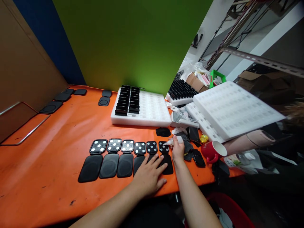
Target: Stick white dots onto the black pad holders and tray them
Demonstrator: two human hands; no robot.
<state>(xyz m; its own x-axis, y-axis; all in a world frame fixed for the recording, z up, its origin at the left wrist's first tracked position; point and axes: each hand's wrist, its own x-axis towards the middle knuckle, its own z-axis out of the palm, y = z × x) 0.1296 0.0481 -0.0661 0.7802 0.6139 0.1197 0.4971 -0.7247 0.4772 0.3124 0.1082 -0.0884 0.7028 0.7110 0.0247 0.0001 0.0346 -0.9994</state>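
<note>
A row of several opened black cases (pixel 114 156) lies on the orange table (pixel 47 164), each with a dotted square half above a plain flat half. My left hand (pixel 148 174) rests open, fingers spread flat over the lower halves of the rightmost cases. My right hand (pixel 177 149) is closed round a small white glue bottle (pixel 171 142), whose nozzle points left at the rightmost dotted square (pixel 163 147).
A white foam tray (pixel 152 109) with two columns of black parts stands behind the row. More foam trays (pixel 235 109) are stacked at right. A red mug (pixel 212 151), loose black pieces (pixel 198 158) and a metal bracket (pixel 23 126) lie around. A green board (pixel 130 41) stands behind.
</note>
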